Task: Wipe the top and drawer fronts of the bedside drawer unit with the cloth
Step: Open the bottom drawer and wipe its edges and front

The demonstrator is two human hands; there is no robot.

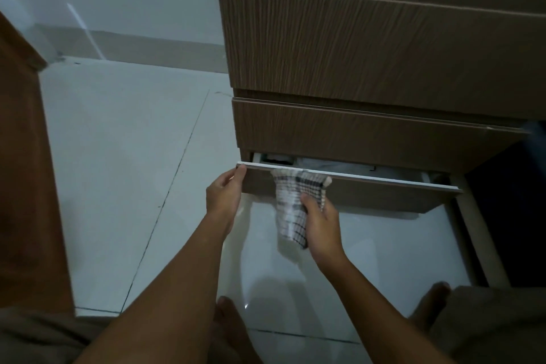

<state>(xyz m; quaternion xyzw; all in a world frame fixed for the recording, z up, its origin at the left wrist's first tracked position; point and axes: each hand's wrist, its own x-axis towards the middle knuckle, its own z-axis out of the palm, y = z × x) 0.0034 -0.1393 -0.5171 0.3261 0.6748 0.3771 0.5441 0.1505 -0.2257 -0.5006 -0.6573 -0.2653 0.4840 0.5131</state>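
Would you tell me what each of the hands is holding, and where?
Right hand grips the checked cloth at its middle, its top over the bottom drawer's rim. Left hand holds that drawer front at its left corner.

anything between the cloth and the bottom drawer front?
Nothing visible. The right hand already presses the checked cloth flat against the bottom drawer front, its upper end folded over the drawer's top edge. The left hand holds the drawer's left corner, clear of the cloth.
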